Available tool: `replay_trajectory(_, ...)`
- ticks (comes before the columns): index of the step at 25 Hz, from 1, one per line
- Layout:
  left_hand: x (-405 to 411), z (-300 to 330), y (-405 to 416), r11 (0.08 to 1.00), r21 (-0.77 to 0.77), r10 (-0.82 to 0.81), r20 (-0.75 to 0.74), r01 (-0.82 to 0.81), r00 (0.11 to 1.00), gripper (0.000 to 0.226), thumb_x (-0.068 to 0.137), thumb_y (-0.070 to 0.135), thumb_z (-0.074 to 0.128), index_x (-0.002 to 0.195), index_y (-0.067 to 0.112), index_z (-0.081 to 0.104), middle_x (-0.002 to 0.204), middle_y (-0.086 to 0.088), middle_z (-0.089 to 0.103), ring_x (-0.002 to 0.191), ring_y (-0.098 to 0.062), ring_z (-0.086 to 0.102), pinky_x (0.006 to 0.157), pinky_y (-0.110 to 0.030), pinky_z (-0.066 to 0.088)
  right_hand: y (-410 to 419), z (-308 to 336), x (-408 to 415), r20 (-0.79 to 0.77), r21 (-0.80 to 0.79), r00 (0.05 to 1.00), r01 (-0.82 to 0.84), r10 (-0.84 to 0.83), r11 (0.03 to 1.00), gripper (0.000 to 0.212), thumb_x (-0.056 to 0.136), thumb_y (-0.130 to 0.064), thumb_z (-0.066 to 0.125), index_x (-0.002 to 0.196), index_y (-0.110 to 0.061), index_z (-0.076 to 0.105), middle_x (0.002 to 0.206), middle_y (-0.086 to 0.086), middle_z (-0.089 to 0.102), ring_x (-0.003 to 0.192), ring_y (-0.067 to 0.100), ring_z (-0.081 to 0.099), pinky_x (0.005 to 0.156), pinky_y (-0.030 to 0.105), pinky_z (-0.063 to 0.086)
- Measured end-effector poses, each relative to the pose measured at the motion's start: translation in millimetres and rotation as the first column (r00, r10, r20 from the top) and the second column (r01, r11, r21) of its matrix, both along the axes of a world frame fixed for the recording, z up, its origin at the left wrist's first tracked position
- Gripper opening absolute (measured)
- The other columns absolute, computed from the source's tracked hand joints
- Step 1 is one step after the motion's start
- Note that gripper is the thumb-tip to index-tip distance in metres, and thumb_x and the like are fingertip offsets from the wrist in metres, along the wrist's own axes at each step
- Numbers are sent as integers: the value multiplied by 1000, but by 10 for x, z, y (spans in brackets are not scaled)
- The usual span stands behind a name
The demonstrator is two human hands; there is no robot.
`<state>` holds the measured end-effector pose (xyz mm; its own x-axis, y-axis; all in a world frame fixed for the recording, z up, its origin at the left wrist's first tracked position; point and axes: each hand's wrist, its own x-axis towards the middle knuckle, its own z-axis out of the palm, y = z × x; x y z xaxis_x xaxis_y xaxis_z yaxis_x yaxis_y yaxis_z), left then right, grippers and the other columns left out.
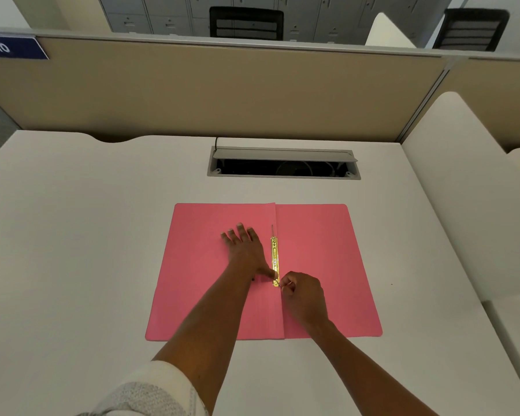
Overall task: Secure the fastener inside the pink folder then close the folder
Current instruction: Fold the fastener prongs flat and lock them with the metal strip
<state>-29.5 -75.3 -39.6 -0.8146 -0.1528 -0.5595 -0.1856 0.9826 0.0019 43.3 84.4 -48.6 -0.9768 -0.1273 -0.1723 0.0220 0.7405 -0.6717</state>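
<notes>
The pink folder (318,250) lies open and flat on the white desk, its spine fold running away from me down the middle. A gold metal fastener bar (274,256) lies along that fold, with a thin prong sticking out past its far end. My left hand (243,250) rests flat on the left flap, fingers spread, its thumb pressing the bar's near end. My right hand (302,294) is closed, pinching the thin metal prong at the bar's near end between thumb and fingertips.
A cable hatch (283,163) with its grey lid raised is cut into the desk beyond the folder. A beige partition (210,91) closes the far side, and a white divider (469,187) stands at the right. Bare desk surrounds the folder.
</notes>
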Motion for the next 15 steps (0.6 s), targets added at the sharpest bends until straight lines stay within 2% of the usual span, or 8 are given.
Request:
replay_trajectory(3,2,1,1,1000,-5,0,3,0,1000,146,61,76,71,152,-2,-12,158,-32,-17,145,-55,-10,113,-68,-6,-33,-32,104,-33,39,999,-10,12,999,17,86,-9,63,92,-18,76,89,-5,74,76,7,65,72,21,52)
replay_trajectory(12,2,11,10,1000,4,5,19,-5,1000,147,60,76,71,152,-1,-13,158,-31,-18,145,-54,-11,114,-69,-5,-64,-107,225,-96,52,995,-27,32,998,14,88,-12,63,95,-16,74,93,-3,74,78,4,60,72,9,43)
replay_trajectory(15,9,-10,5,999,44,17,12,-18,1000,148,59,75,73,152,0,-14,158,-30,-20,145,-53,-12,115,-69,-3,63,-85,144,-162,36,987,-13,19,999,18,91,-14,57,103,-15,71,100,0,73,86,9,64,82,18,50)
